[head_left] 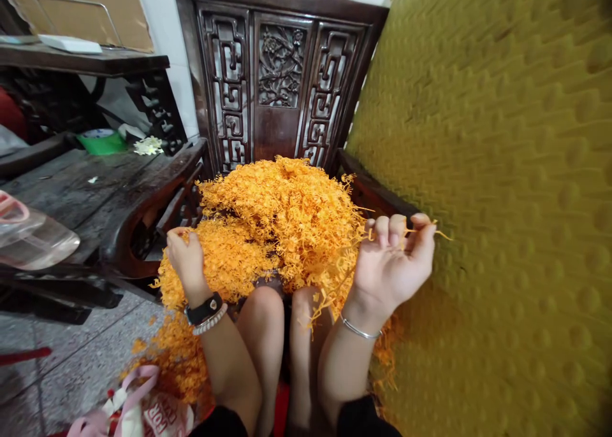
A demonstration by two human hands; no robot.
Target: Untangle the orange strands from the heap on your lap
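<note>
A big heap of small orange plastic pieces [277,214] fills the seat of a carved dark wooden chair [280,74] in front of my knees. My left hand [186,258] rests on the left side of the heap, fingers curled into the orange pieces. My right hand [394,258] is raised palm-up at the heap's right edge, fingers bent and pinching a thin orange strand [430,232] close to a large yellow studded board [502,201]. A black watch and bead bracelet sit on my left wrist, a silver bangle on my right.
The yellow studded board leans upright along the whole right side. A dark wooden bench [95,188] stands at the left, with a green tape roll [101,141] and a clear plastic bottle [29,233]. Orange pieces spill onto the tiled floor beside a pink-handled bag [138,408].
</note>
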